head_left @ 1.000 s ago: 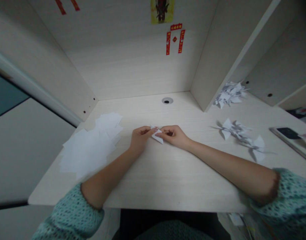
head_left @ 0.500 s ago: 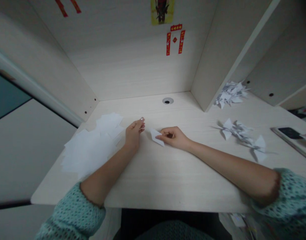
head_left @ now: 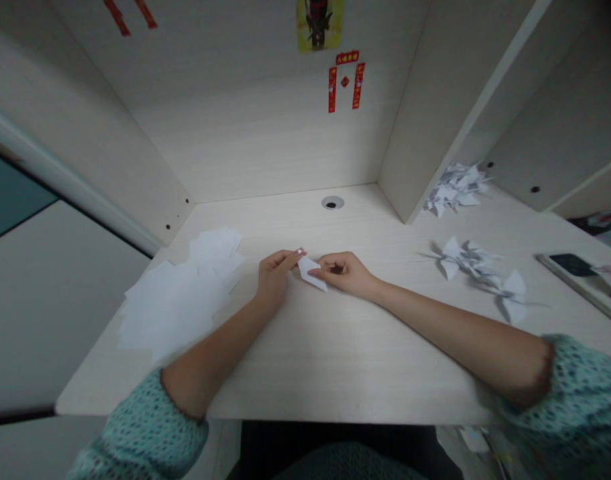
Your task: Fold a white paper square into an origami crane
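While the right hand [head_left: 346,273] pinches the folded paper [head_left: 312,273] and the left hand [head_left: 274,275] touches its tip, it looks light, flimsy, best held by its creased edges.

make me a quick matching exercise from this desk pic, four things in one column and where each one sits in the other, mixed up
Things
1. small folded paper
2. pile of flat white sheets
3. heap of folded paper shapes
4. dark phone

Places
A. far right edge of the desk
B. between the left hand and right hand
C. left part of the desk
D. back right, beside the upright divider panel

Pairs: 1-B, 2-C, 3-D, 4-A
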A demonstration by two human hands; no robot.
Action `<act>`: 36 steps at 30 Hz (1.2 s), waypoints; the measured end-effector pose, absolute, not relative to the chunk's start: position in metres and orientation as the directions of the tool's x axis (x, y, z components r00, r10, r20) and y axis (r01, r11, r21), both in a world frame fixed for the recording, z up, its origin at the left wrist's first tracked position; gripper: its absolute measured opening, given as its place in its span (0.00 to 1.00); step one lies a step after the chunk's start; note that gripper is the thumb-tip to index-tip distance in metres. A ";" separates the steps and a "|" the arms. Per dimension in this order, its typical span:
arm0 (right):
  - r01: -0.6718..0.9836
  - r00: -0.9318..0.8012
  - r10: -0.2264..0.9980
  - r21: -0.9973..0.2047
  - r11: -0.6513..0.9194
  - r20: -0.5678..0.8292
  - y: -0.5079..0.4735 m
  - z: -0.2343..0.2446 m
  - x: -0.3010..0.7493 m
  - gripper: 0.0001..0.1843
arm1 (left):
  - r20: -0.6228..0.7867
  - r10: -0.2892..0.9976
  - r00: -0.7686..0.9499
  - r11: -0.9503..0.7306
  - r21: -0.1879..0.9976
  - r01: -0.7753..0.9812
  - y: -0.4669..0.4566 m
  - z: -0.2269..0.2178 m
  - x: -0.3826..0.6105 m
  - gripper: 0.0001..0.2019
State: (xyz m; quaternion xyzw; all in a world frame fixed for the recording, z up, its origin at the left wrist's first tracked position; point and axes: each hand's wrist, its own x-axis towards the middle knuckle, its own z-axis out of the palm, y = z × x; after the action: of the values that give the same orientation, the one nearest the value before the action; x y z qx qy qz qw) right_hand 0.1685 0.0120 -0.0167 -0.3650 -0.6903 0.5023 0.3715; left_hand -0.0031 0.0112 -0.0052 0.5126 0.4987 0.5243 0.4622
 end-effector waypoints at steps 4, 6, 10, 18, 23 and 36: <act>0.118 -0.465 0.875 -0.970 0.213 0.136 0.013 -0.016 0.168 0.22 | 0.053 0.996 -0.071 -0.053 0.999 0.003 0.010 -0.006 -0.001 0.13; 0.118 -0.469 0.874 -0.971 0.208 0.130 0.013 -0.017 0.169 0.22 | 0.051 0.994 -0.101 -0.051 0.999 0.001 0.012 -0.007 -0.001 0.13; 0.132 -0.479 0.870 -0.970 0.203 0.117 0.012 -0.017 0.170 0.22 | 0.038 0.977 -0.211 -0.051 0.997 -0.057 0.017 -0.008 -0.003 0.15; 0.133 -0.397 0.908 -0.971 0.200 0.133 0.014 -0.019 0.169 0.22 | 0.078 0.990 0.116 -0.100 0.977 0.191 0.009 -0.007 0.000 0.14; 0.131 -0.451 0.885 -0.973 0.190 0.112 0.014 -0.019 0.169 0.22 | 0.150 0.988 0.039 -0.155 0.959 0.236 0.007 -0.006 0.000 0.16; 0.153 -0.513 0.857 -0.976 0.157 0.058 0.015 -0.018 0.168 0.26 | 0.071 0.996 -0.050 -0.065 0.992 0.111 0.007 -0.010 0.001 0.19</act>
State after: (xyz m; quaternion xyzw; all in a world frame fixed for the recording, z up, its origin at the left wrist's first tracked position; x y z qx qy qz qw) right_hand 0.1678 0.0155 -0.0180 -0.3680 -0.6859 0.5347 0.3289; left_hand 0.0013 0.0066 -0.0098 0.5300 0.5225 0.5018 0.4408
